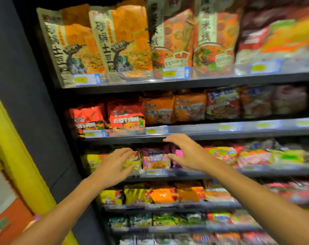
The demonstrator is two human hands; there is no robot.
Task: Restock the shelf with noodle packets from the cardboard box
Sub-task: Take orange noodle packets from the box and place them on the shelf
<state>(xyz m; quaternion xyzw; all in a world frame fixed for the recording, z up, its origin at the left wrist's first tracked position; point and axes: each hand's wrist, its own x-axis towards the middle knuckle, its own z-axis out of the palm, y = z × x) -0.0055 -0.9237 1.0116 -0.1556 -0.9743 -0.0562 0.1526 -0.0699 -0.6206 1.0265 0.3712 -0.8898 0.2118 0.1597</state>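
Head view: purple noodle packet [156, 159] stands upright on the shelf [185, 175], front face outward, long axis vertical, between both hands; its print is too blurred to read. Left hand [114, 165] spread, fingers on a yellow packet [132, 161] just left of it, holding nothing. Right hand [185, 152] open, empty, beside its right edge. Tall orange bags [121, 41] well above carry large Chinese characters.

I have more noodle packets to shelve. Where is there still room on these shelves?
The one dark gap shows above the red packets at the left of the second shelf, which sit lower than their neighbours. The third shelf, where the left hand and right hand reach around the purple packet, looks packed.
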